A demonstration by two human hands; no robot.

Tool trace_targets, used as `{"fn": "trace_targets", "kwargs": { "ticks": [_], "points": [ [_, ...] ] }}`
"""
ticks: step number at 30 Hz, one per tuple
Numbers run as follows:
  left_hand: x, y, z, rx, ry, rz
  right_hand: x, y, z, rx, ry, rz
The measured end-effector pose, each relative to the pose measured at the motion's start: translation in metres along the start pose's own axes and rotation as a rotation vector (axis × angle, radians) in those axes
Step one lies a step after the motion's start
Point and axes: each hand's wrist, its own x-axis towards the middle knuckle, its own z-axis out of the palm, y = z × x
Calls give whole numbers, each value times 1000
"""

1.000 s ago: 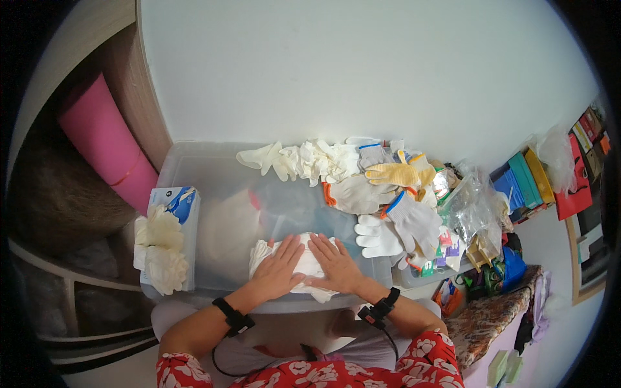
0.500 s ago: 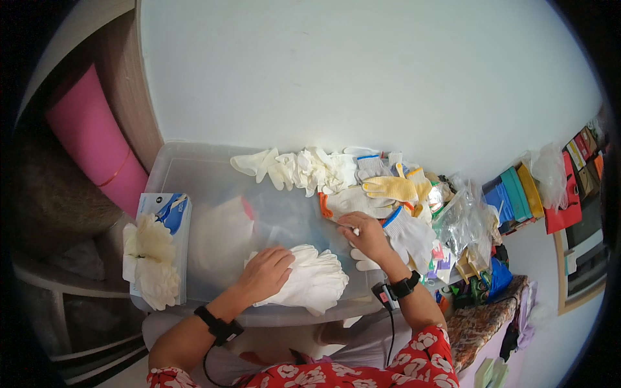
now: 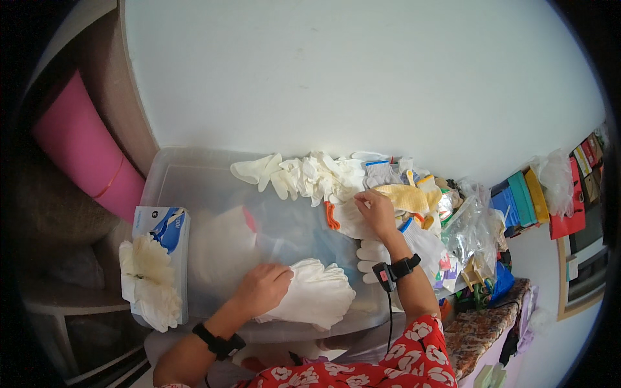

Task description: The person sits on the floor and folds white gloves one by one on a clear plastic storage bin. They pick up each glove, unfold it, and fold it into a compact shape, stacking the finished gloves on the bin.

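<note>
Though both narrow, left fingers [image 3: 282, 274] against white gloves [image 3: 317, 294], right fingers [image 3: 364, 201] over orange-cuffed glove [image 3: 347, 221], grips unclear.

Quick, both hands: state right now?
Left hand: partly curled at the left edge of the white glove stack; grip cannot be told.
Right hand: bent beside the yellow knit glove; whether holding anything cannot be told.
</note>
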Motion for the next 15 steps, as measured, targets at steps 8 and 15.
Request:
{"fn": "trace_targets", "kwargs": {
  "ticks": [8,15],
  "points": [
    [-4,-14,4,21,-3,9,13,7,20,-134,-9,-24],
    [-3,-14,3,28,-16,17,9,7,20,-130,9,-63]
  ]
}}
